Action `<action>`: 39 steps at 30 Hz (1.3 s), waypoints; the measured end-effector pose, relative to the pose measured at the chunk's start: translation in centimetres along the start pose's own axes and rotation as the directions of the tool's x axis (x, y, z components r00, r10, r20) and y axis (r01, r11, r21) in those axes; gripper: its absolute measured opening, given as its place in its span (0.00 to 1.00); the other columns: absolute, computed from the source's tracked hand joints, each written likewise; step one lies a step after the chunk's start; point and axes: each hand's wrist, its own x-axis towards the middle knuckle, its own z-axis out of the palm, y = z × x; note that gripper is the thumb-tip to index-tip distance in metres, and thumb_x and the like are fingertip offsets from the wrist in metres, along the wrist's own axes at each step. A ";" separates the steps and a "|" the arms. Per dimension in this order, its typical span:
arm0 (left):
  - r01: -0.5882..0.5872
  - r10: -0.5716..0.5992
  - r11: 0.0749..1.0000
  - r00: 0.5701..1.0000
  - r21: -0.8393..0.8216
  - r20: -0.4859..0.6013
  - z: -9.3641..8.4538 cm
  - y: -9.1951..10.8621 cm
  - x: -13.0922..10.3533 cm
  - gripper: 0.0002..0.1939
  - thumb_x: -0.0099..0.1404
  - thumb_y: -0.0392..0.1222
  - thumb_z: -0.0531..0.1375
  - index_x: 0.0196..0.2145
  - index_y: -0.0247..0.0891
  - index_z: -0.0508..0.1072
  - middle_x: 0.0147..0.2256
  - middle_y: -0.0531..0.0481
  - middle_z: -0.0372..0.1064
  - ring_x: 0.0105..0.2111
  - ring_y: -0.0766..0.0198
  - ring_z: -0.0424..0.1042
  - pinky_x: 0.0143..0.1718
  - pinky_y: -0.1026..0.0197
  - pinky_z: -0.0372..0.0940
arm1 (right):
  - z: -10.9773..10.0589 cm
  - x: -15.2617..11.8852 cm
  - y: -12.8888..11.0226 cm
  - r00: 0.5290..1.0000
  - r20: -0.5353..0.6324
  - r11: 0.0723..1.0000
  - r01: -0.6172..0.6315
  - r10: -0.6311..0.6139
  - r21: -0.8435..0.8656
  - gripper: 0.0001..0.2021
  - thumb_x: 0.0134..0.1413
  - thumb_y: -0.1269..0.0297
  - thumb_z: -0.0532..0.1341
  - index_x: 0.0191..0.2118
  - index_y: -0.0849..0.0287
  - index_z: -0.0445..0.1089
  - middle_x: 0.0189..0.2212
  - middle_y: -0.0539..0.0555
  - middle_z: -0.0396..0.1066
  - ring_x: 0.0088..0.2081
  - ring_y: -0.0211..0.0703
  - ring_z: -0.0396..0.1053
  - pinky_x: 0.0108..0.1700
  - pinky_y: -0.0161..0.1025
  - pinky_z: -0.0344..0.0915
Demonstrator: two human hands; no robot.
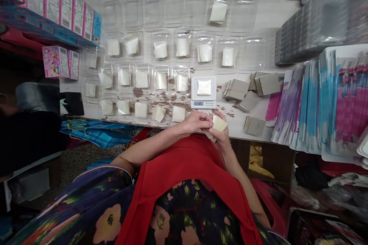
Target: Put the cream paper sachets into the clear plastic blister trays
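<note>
My right hand (223,136) is wrapped around a small bundle of cream, slightly glossy sheets (220,124), held just over the table's front edge. At the bundle's left side, the fingertips of my left hand (198,122) are pinched together on its edge. Directly beyond my hands stands a white digital scale (195,95), its small display lit but too small to read surely. A whitish square packet (204,87) rests on the scale. Left of it, similar cream bundles (140,110) sit in clear plastic trays (193,7) laid out in rows.
Grey-white card stacks (237,89) lie right of the scale, beside fanned purple, blue and pink printed cards (310,99). Nested clear trays (304,26) rise at the back right. Pink boxes (53,0) line the back left. Blue bags (94,132) hang below the left edge.
</note>
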 end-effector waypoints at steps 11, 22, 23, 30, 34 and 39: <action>-0.001 0.000 1.000 0.999 -0.011 -0.041 -1.8 -0.8 0.6 0.08 0.50 0.38 0.64 0.26 0.31 0.69 0.22 0.54 0.67 0.22 0.72 0.68 0.27 0.67 0.66 | -0.9 0.4 0.4 0.987 -0.148 0.995 0.050 -0.062 -0.081 0.29 0.36 0.66 0.66 0.49 0.50 0.62 0.34 0.47 0.68 0.31 0.40 0.65 0.32 0.36 0.62; -0.089 0.273 0.749 0.945 0.657 -0.182 -2.6 -0.5 4.2 0.04 0.58 0.32 0.58 0.30 0.35 0.73 0.24 0.52 0.69 0.27 0.67 0.69 0.31 0.64 0.64 | -0.7 1.1 0.4 0.982 -0.131 0.937 0.082 -0.133 -0.339 0.28 0.35 0.68 0.67 0.48 0.53 0.62 0.36 0.49 0.66 0.30 0.38 0.63 0.33 0.37 0.62; -0.103 0.373 0.660 0.905 0.744 -0.205 -3.0 -0.2 4.8 0.05 0.59 0.32 0.57 0.30 0.35 0.74 0.26 0.51 0.71 0.29 0.66 0.69 0.33 0.64 0.64 | -0.9 1.1 0.5 0.986 -0.128 0.956 0.063 -0.104 -0.286 0.28 0.36 0.68 0.67 0.48 0.53 0.62 0.35 0.48 0.66 0.30 0.37 0.63 0.33 0.37 0.62; -0.059 0.320 0.812 0.877 0.581 -0.358 -6.1 2.3 10.7 0.04 0.60 0.35 0.58 0.33 0.34 0.73 0.30 0.51 0.71 0.23 0.70 0.66 0.27 0.65 0.64 | -2.5 1.3 1.1 0.976 -0.213 0.990 0.009 -0.039 -0.143 0.29 0.34 0.70 0.67 0.48 0.52 0.64 0.35 0.47 0.67 0.28 0.35 0.62 0.31 0.34 0.60; 0.032 0.421 0.685 0.798 0.728 -0.431 -6.2 2.5 13.2 0.04 0.60 0.34 0.58 0.30 0.36 0.73 0.35 0.49 0.70 0.31 0.66 0.69 0.32 0.64 0.64 | -3.0 1.2 1.0 0.960 -0.279 0.992 -0.017 -0.018 -0.123 0.29 0.33 0.71 0.66 0.47 0.52 0.63 0.34 0.47 0.67 0.28 0.35 0.62 0.30 0.34 0.61; 0.150 0.569 0.458 0.708 0.876 -0.419 -6.0 1.8 13.8 0.06 0.63 0.36 0.55 0.37 0.38 0.72 0.44 0.45 0.66 0.42 0.60 0.67 0.32 0.61 0.62 | -3.5 1.1 0.8 0.946 -0.323 0.988 -0.044 -0.005 -0.146 0.29 0.32 0.71 0.66 0.47 0.52 0.64 0.34 0.47 0.66 0.29 0.35 0.63 0.30 0.34 0.61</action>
